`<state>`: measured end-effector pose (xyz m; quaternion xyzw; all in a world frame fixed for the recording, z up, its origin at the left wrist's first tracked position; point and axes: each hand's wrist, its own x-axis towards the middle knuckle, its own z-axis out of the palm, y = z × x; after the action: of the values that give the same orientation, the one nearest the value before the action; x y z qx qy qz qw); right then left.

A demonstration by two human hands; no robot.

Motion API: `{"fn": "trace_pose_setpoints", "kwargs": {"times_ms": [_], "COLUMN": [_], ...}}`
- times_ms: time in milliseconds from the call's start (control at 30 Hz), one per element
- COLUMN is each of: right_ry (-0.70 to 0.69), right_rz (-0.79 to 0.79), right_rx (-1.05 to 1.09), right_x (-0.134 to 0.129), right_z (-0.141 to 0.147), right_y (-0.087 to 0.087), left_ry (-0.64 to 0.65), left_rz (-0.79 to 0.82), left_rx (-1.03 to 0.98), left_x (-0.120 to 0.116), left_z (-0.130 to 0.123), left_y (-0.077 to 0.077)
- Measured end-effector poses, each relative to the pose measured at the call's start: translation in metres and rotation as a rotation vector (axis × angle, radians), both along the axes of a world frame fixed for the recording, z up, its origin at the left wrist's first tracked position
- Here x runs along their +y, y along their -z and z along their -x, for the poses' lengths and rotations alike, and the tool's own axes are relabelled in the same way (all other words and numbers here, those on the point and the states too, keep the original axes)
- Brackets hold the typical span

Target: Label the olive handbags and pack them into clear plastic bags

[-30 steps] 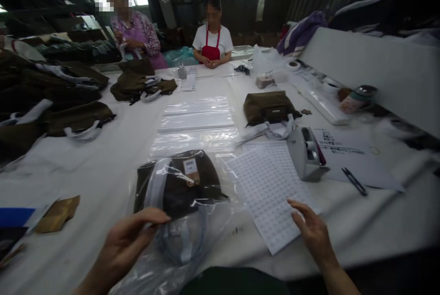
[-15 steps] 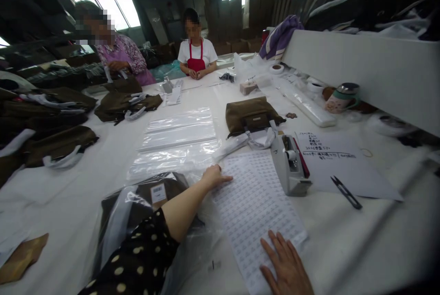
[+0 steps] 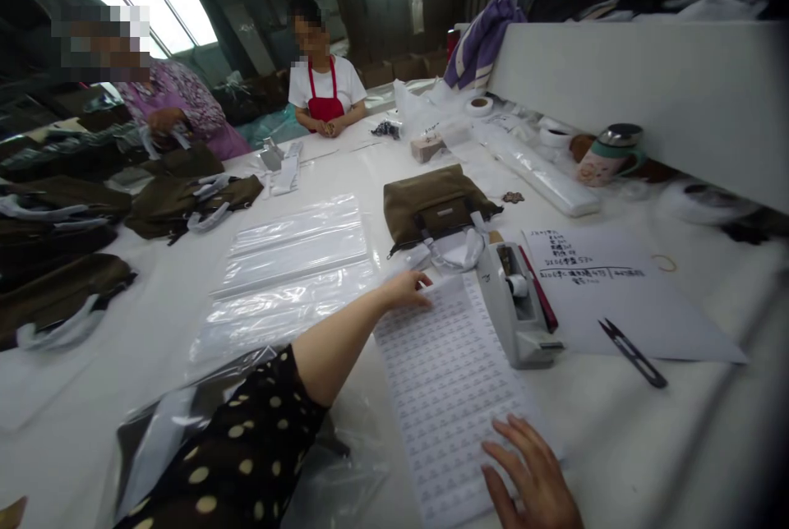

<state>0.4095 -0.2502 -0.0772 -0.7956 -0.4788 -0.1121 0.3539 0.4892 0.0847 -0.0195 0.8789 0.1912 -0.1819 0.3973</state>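
Sheets of small printed labels [image 3: 447, 381] lie on the table in front of me, covered with rows of tiny print. My left hand [image 3: 405, 291] reaches across to their far edge, fingers curled and closed on the top sheet, which bends up slightly there. Over the lower right edge rests my right hand [image 3: 530, 471], open, fingers apart. A grey tape dispenser [image 3: 521, 315] stands against the sheets' right side. Just beyond them is a brown handbag [image 3: 435, 204] with wrapped handles. Under my left forearm, a dark bag in clear plastic [image 3: 166, 422] is partly hidden.
Clear plastic bags [image 3: 289, 254] lie left of centre, and more brown bags [image 3: 62, 291] sit at the left. To the right are thread snips [image 3: 634, 355], a handwritten paper [image 3: 604, 299] and a lidded mug [image 3: 610, 155]. Two people stand across the table.
My left hand's fingers have curled in at the sheets' far edge, which now lifts slightly. My right hand has shifted a little right, its fingers more bent. The view has turned slightly right.
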Motion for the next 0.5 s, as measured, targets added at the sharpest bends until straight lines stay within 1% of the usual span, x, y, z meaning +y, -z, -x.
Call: {"fn": "trace_pose_setpoints", "kwargs": {"times_ms": [100, 167, 233, 300, 367, 500], "right_ry": [0.009, 0.038, 0.085, 0.12, 0.136, 0.146], "right_rz": [-0.059, -0.075, -0.087, -0.084, -0.076, -0.066], "right_rx": [0.112, 0.156, 0.164, 0.163, 0.167, 0.133], "right_x": [0.037, 0.062, 0.086, 0.105, 0.12, 0.134], "right_z": [-0.028, -0.05, -0.07, -0.085, -0.094, -0.095], "right_y": [-0.028, -0.043, -0.054, -0.061, -0.063, -0.061], "left_ry": [0.056, 0.092, 0.123, 0.143, 0.154, 0.2], "left_rz": [0.115, 0.207, 0.289, 0.343, 0.377, 0.398], "left_rx": [0.02, 0.022, 0.018, 0.011, -0.016, -0.162], "left_x": [-0.002, -0.004, -0.006, -0.009, -0.012, -0.022], "left_z": [-0.01, -0.007, 0.0, 0.011, 0.022, 0.038], "left_y": [-0.003, -0.007, -0.013, -0.022, -0.03, -0.043]}}
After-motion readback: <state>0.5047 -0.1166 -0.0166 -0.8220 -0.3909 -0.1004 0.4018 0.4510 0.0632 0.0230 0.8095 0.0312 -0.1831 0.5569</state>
